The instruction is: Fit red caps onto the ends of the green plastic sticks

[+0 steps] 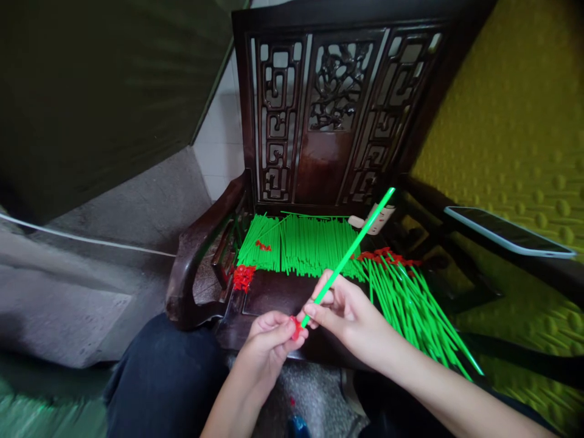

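Note:
Between thumb and fingers, my left hand (pixel 271 340) pinches a small red plastic piece (pixel 296 328). My right hand (pixel 344 304) grips a green plastic stick (pixel 353 249) near its lower end, which meets the red piece; whether it is inside cannot be seen. The stick slants up to the right. Beyond my hands, loose green sticks (pixel 314 243) lie side by side across the chair seat. A small heap of red pieces (pixel 244 277) sits at the seat's left. On the right lies a bundle of green sticks (pixel 410 310) with red pieces (pixel 387 257) at their far ends.
The dark wooden chair (pixel 326 164) has a carved back and armrests. A phone (pixel 508 231) rests on the right armrest. A white power strip (pixel 381 220) stands at the seat's back right. A white cable (pixel 91 238) runs along the left. Yellow textured material (pixel 515 121) covers the right side.

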`<state>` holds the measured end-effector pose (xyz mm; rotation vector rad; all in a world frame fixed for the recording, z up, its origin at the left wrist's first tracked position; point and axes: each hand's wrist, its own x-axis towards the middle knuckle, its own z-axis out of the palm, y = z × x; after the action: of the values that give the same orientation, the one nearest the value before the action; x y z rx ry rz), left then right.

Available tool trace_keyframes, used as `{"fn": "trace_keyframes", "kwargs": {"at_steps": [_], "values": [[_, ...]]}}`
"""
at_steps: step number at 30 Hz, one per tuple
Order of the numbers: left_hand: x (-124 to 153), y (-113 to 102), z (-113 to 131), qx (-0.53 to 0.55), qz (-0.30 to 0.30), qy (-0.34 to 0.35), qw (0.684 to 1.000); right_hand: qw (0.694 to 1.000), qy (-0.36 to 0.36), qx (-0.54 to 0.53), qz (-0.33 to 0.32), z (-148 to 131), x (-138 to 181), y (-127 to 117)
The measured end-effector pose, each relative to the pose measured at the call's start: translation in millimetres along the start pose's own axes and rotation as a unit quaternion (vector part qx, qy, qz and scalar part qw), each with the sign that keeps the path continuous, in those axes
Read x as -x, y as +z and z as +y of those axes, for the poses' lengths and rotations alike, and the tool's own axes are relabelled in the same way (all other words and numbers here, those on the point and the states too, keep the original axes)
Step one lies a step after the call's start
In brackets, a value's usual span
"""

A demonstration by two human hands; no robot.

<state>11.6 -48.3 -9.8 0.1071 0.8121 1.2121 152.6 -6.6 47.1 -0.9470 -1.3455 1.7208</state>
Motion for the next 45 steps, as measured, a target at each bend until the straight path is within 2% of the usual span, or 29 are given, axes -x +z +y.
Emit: {"fn": "trace_keyframes", "kwargs": {"at_steps": [10,17,23,31,39,45], "values": [[7.2,-2.6,7.9,-0.05,-0.014,0.056,0.997,0.997,-0.058,-0.046,0.027,11.7,3.2,10.2],[13.1,11.3,16.2,-0.067,-0.013,0.115,0.991,0.991,-0.094,-0.082,0.053,6.8,4.6,16.1],[5.6,25.6,35.0,-0.086,-0.082,0.103,0.988,0.986,-0.123,-0.073,0.082,-7.0,1.0,15.3],[-2.3,51.4,55.9,-0.098,-0.125,0.091,0.983,0.974,-0.186,-0.074,0.105,-24.3,-7.1,7.8],[-7.2,78.0,53.7,-0.101,-0.177,0.068,0.977,0.948,-0.23,-0.097,0.197,-29.8,4.7,8.1],[-6.3,84.4,48.4,-0.161,-0.21,0.057,0.963,0.916,-0.303,-0.033,0.259,-23.3,21.4,3.3]]}}
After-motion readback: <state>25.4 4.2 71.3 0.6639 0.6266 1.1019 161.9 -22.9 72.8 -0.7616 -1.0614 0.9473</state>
